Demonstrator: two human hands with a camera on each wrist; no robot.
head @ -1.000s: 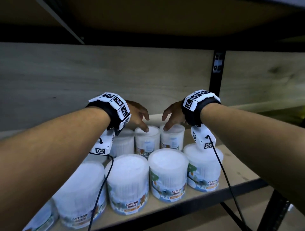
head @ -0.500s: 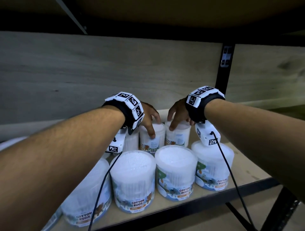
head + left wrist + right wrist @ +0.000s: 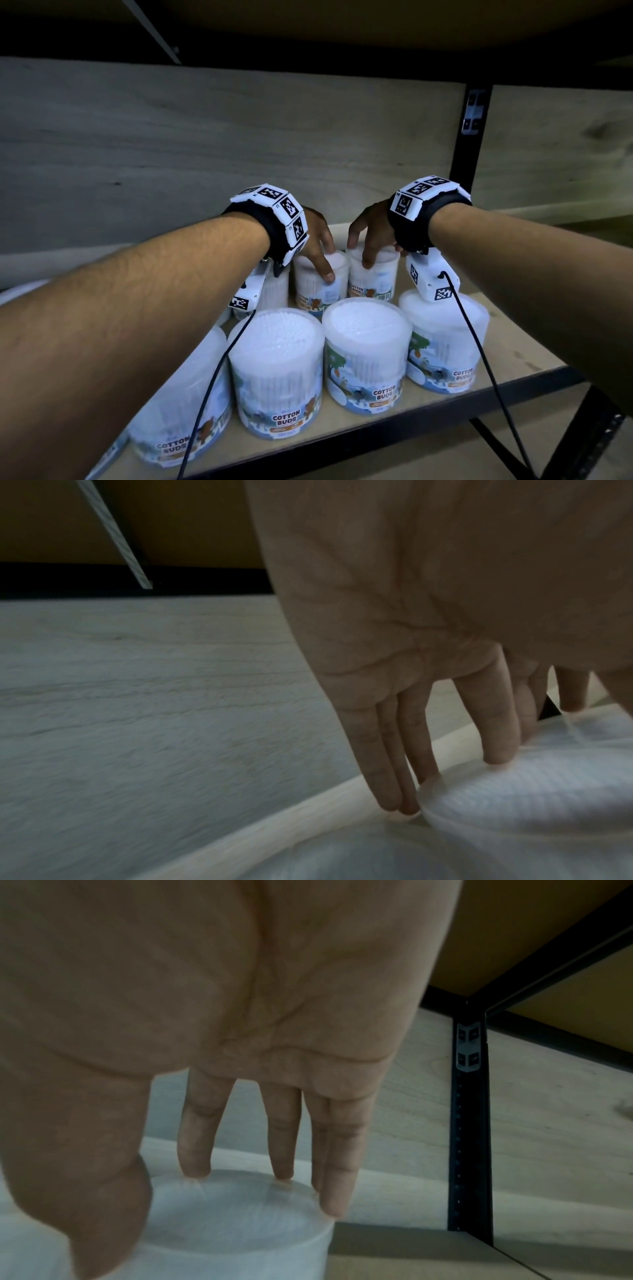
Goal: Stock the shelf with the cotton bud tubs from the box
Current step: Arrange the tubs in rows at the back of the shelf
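Note:
Two rows of clear cotton bud tubs stand on the shelf board (image 3: pixel 513 349). My left hand (image 3: pixel 322 255) comes down over a back-row tub (image 3: pixel 317 291), thumb on its front face and fingers (image 3: pixel 394 777) reaching down behind its far rim (image 3: pixel 531 799). Beside it, my right hand (image 3: pixel 368 240) grips the neighbouring back-row tub (image 3: pixel 376 277) the same way; its fingertips (image 3: pixel 334 1191) sit on the far edge of the lid (image 3: pixel 232 1218) and the thumb lies against the near side. Both tubs stand upright on the board. No box is in view.
Several more tubs fill the front row (image 3: pixel 366 349), and another stands back left (image 3: pixel 274 291). A black upright post (image 3: pixel 469 144) and bare board lie to the right. The upper shelf hangs close overhead, with a wooden panel (image 3: pixel 205 154) behind.
Both hands have dropped from resting on the lids to clasping the two back-row tubs, thumbs sliding down the front faces. The tubs stay in place.

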